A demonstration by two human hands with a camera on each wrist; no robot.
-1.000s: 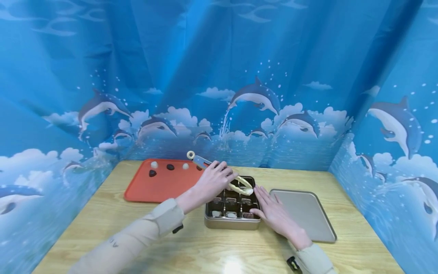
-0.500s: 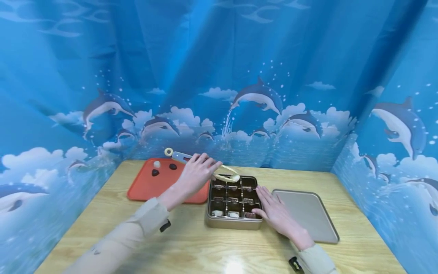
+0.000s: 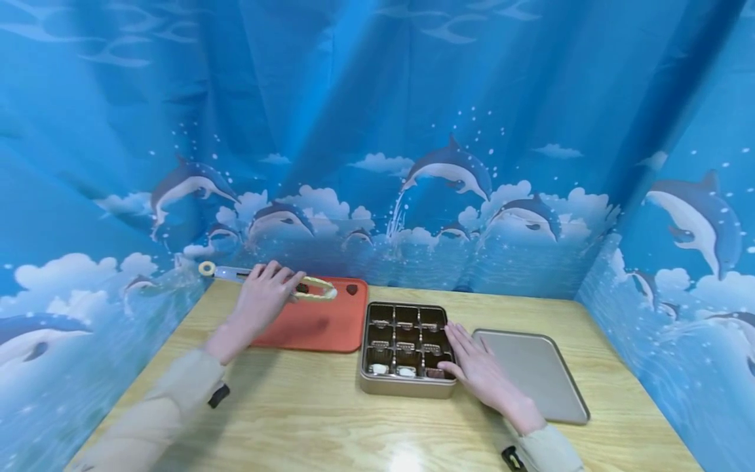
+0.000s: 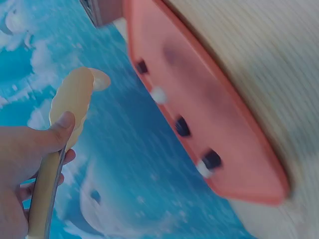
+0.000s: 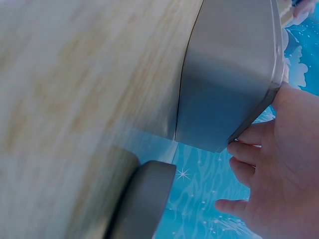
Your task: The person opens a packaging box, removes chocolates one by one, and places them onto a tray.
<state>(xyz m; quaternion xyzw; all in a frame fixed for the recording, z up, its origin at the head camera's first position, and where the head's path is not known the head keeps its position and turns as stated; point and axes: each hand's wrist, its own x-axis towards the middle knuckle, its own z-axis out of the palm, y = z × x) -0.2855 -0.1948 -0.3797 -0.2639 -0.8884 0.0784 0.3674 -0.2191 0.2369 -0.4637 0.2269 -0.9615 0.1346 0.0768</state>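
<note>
My left hand [image 3: 263, 293] holds a pair of tongs [image 3: 230, 273] above the red tray [image 3: 309, 328]. These have a grey-blue handle, a ring at the end and scalloped yellow arms. At their tips is a pale rounded bit [image 4: 101, 79]; I cannot tell whether it is a gripped piece or part of the tongs. Dark pieces [image 4: 182, 126] and white pieces [image 4: 158, 95] lie along the tray's far side. My right hand [image 3: 480, 367] rests against the right side of a metal box [image 3: 407, 388], fingers extended, thumb over the rim. Two white pieces [image 3: 379, 369] and a dark one [image 3: 435, 373] sit in its front compartments.
A flat grey metal lid [image 3: 531, 373] lies on the wooden table [image 3: 318, 413], right of the box and beneath the right forearm's side. A blue dolphin-printed curtain [image 3: 366, 131] surrounds the table at the back and sides.
My left hand has carried the tongs left, out from over the box and across to above the red tray. My right hand has stayed against the box.
</note>
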